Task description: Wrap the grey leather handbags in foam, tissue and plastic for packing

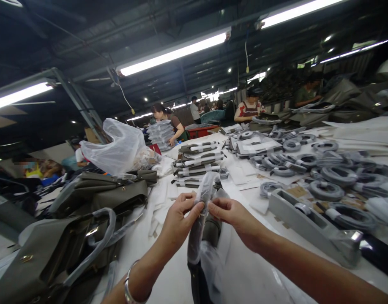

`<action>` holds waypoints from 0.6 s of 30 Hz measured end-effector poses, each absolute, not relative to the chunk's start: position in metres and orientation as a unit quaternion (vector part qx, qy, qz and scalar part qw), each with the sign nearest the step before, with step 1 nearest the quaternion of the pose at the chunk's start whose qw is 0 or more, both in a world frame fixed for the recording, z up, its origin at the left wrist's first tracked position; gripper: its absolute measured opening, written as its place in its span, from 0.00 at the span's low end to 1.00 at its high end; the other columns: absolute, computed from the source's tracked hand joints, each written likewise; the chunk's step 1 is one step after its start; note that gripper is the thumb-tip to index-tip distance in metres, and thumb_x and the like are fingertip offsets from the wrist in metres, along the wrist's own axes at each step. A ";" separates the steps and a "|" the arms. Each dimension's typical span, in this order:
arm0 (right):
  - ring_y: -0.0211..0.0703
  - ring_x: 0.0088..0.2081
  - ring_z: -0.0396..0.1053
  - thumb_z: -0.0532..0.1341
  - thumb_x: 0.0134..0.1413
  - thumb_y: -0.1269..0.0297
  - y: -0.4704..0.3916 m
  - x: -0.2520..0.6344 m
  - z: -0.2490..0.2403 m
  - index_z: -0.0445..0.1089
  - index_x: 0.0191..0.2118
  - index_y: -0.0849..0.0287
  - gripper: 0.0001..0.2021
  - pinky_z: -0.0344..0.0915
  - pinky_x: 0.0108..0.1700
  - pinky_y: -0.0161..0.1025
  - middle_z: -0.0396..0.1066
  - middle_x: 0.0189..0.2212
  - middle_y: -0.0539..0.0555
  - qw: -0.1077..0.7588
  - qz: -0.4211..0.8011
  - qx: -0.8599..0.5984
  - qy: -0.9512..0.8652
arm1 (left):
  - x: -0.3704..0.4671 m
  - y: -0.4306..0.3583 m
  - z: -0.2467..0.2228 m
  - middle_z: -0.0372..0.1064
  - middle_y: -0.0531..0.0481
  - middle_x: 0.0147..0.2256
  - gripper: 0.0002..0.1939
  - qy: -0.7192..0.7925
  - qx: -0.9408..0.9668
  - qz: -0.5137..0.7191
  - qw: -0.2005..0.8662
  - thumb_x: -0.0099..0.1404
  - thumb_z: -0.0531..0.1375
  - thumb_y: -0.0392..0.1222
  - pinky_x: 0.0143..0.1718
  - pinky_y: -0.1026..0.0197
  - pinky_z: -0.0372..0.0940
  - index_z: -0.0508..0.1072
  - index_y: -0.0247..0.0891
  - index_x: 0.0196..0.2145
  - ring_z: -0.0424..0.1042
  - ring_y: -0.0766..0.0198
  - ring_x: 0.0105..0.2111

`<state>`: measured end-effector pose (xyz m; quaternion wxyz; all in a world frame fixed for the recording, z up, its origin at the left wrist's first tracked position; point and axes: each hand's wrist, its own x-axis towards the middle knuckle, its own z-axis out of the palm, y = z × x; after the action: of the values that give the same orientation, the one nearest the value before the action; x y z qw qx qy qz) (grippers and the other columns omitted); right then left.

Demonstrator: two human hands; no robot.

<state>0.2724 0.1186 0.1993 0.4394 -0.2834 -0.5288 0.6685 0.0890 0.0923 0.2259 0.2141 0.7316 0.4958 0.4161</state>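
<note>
Clear plastic film covers a dark bag handle (195,242) in the middle of the view, standing up from a dark piece low at the front. My left hand (184,213) grips the wrapped handle from the left, thumb across the film. From the right, my right hand (227,211) pinches the film at the handle's edge, its fingertips close to my left thumb. Loose film (211,266) hangs below my hands. A silver bangle (128,283) circles my left wrist.
Dark green bags (38,253) lie at the left, with wrapped handles. Bundled straps (200,159) are stacked ahead. A grey tape dispenser (311,223) and coiled wrapped straps (340,175) fill the right. A person (178,126) handles wrapped items beyond a plastic bag (118,145).
</note>
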 end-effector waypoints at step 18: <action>0.46 0.41 0.70 0.69 0.51 0.48 0.114 0.265 0.199 0.78 0.39 0.59 0.19 0.66 0.48 0.42 0.76 0.35 0.53 0.451 0.653 -0.307 -0.525 | 0.096 0.085 0.218 0.74 0.51 0.36 0.46 0.445 0.484 0.566 0.497 0.59 0.69 0.49 0.47 0.57 0.64 0.51 0.39 0.68 0.74 0.59 0.41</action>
<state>0.2648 0.1144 0.1989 0.4510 -0.3074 -0.5250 0.6531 0.0963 0.0848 0.2182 0.4971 0.4837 0.4455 0.5661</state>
